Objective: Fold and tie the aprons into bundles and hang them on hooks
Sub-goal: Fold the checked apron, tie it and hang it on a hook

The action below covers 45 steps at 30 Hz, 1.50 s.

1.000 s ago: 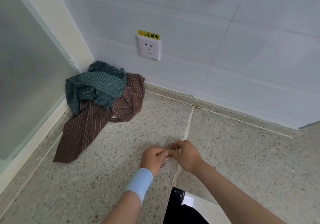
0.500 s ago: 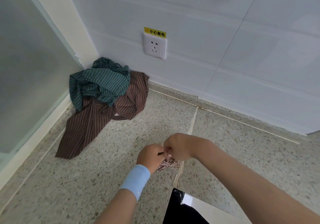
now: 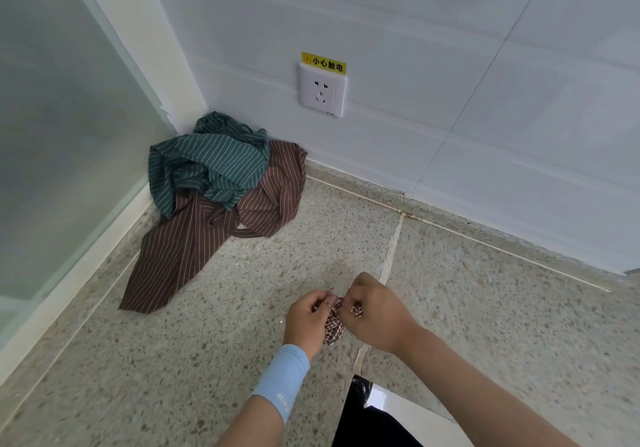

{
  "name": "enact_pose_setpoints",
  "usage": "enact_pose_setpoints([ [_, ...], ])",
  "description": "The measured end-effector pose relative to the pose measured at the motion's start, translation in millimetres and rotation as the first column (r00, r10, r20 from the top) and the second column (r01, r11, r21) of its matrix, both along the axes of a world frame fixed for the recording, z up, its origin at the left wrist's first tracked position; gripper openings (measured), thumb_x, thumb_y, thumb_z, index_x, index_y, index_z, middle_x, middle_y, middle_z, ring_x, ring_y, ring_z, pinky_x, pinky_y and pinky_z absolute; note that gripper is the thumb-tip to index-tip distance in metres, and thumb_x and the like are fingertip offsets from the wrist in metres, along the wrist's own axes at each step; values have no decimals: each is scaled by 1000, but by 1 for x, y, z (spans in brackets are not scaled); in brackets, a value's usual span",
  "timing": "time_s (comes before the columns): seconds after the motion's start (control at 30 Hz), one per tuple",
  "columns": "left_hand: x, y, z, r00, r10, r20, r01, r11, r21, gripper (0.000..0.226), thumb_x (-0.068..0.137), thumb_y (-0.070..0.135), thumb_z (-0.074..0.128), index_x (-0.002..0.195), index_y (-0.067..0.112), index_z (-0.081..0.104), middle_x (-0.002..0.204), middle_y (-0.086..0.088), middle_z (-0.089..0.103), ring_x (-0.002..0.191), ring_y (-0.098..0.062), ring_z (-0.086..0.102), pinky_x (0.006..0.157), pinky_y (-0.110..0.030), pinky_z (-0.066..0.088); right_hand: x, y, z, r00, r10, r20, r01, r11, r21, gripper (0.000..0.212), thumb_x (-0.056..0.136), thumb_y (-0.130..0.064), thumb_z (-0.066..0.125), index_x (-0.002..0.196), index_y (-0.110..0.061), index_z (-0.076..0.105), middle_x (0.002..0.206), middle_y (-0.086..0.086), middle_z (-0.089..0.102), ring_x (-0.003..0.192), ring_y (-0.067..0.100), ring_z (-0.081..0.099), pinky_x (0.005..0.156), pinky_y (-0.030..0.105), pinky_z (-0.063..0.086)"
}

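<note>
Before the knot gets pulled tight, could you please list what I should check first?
1. Left hand pinches a strap: ok.
2. Right hand pinches the other strap end: ok.
3. Checked bundle rolled compact between the hands: ok.
4. Knot closed: cannot tell, fingers hide it.
5. Hook within view: not ok, none shows.
6. Green striped apron and brown striped apron folded: not ok, both crumpled.

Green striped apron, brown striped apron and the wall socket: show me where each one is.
green striped apron (image 3: 214,159), head view, its broad top panel.
brown striped apron (image 3: 173,259), head view, its long lower flap.
wall socket (image 3: 322,90), head view, centre of faceplate.
</note>
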State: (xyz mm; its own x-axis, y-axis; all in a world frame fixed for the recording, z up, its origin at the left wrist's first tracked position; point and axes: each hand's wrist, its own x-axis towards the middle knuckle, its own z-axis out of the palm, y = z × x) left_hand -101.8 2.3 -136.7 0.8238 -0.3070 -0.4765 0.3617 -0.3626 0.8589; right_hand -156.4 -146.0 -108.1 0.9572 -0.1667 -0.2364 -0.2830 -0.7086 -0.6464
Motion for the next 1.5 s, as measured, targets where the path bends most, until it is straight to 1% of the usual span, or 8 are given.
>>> enact_pose_setpoints([
  [0.13, 15, 0, 0, 968, -229, -102, 232, 973, 19, 29, 96, 18, 56, 69, 30, 59, 70, 9, 59, 71, -13, 54, 66, -27, 43, -3, 1, -15, 998, -57, 17, 58, 998, -21, 17, 78, -34, 79, 79, -24, 66, 98, -12, 49, 78, 8, 57, 71, 26, 52],
  [0.43, 8, 5, -2, 794, 11, -608, -102, 988, -115, 10, 87, 17, 65, 89, 8, 68, 88, -6, 62, 43, -11, 32, 40, -17, 14, -11, 6, -25, 958, -13, 288, -15, 996, 93, 26, 77, -3, 65, 94, -20, 73, 103, -6, 59, 93, 5, 60, 81, 15, 50],
  [0.8, -12, 7, -4, 845, 104, -524, -132, 991, -17, 29, 88, 36, 71, 92, 7, 69, 73, 0, 59, 42, -9, 37, 40, -21, 21, -13, -6, -32, 923, 271, 272, -225, 956, -187, 22, 89, -36, 61, 81, -25, 77, 83, -9, 65, 77, 12, 63, 67, 30, 54],
  [1.0, -9, 6, -9, 773, 357, -523, -360, 927, 102, 18, 92, 21, 68, 87, 4, 70, 62, -7, 62, 44, -14, 47, 40, -19, 35, -16, -19, -31, 942, 283, 178, -150, 834, -531, 11, 82, -37, 68, 75, -30, 69, 94, -10, 55, 91, 16, 50, 91, 38, 39],
  [1.13, -15, 7, -12, 822, 307, -479, -353, 936, -6, 22, 97, 24, 61, 89, 5, 68, 56, -6, 55, 42, -10, 44, 38, -17, 33, -17, -15, -29, 991, -80, -109, 67, 991, -114, 9, 95, -26, 56, 93, -23, 65, 95, -5, 57, 82, 15, 58, 68, 25, 39],
  [1.3, -12, 2, -17, 687, 323, -651, -540, 827, -160, 20, 101, 25, 52, 95, 7, 59, 73, -2, 54, 49, -8, 44, 37, -16, 30, -8, 3, -19, 736, -399, -546, 668, 299, 682, 21, 102, -15, 53, 81, -15, 53, 60, -1, 43, 46, 10, 28, 40, 21, 22],
  [1.37, -11, 1, -18, 621, 313, -718, -608, 771, -190, 20, 103, 24, 48, 91, 9, 56, 69, -1, 52, 46, -7, 44, 36, -16, 29, -9, 1, -18, 719, -247, -650, 674, 19, 739, 28, 104, -17, 48, 76, -18, 45, 60, -3, 35, 44, 8, 20, 37, 19, 16],
  [1.5, -7, 0, -17, 507, 303, -807, -732, 646, -217, 29, 105, 25, 42, 86, 8, 56, 55, 1, 49, 36, -4, 42, 30, -15, 29, -12, 0, -23, 715, -89, -693, 678, -153, 719, 26, 105, -19, 38, 79, -19, 40, 64, -3, 29, 48, 9, 20, 40, 20, 21],
])
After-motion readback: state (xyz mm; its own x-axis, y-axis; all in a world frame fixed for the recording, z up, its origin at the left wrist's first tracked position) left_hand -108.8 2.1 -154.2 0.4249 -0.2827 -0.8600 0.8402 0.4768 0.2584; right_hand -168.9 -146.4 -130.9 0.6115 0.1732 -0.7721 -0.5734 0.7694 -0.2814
